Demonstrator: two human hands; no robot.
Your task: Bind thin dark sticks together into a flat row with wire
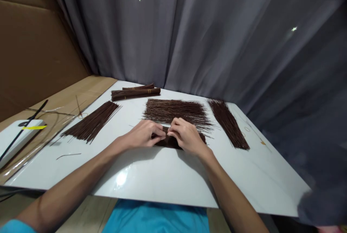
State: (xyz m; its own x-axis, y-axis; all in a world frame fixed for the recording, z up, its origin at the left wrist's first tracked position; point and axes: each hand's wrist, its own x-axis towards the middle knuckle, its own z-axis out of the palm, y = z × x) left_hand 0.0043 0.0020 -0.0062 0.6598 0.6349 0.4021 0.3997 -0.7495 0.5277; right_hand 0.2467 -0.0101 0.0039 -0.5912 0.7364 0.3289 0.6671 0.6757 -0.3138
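Note:
Directly below my fingers lies a bundle of thin dark brown sticks (173,142), partly covered by both hands. My left hand (148,133) is at the bundle's left part, thumb and fingers closed in a pinch. A small gap away, my right hand (187,135) is bent over the middle of the bundle, its fingertips also pinched together. Whatever sits between the fingertips is too small to make out. Just behind the hands, a wide layer of loose brown sticks (176,110) is spread flat on the white table (151,178).
Tied bundles (135,93) lie at the back left. Fanned sticks (93,123) are on the left, and another pile (227,123) is on the right. A rubber band (247,129) lies farther right. A white box (20,139) and cardboard (35,45) are at left; a grey curtain (168,27) hangs behind.

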